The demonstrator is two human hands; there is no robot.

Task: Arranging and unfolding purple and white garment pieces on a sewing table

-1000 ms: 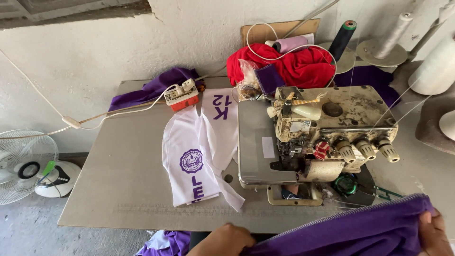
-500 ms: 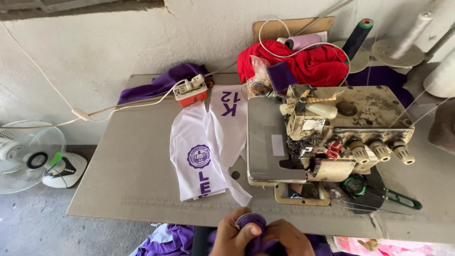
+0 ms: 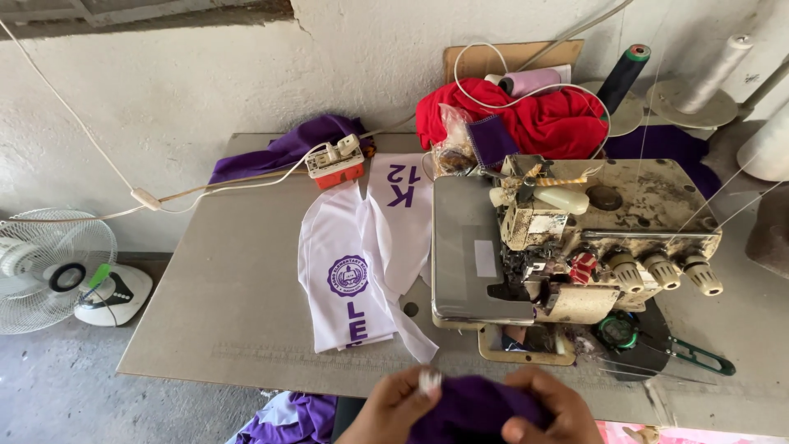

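Bright, even daylight fills the scene; shadows are soft. The white printed fabric panels (image 3: pixel 362 263) glare slightly. Wide-angle distortion bends the edges; focus is sharp.

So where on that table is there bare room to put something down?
The left part of the table is bare, between the white printed cloth and the table's left edge. The right is crowded: sewing machine, snips, red cloth.

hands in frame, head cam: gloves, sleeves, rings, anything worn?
Both are bare. The left hand and right hand show no gloves, and no sleeve or wristband is in view at the bottom edge. No ring is visible. Only fingers and knuckles show; the wrists are cut off by the frame.
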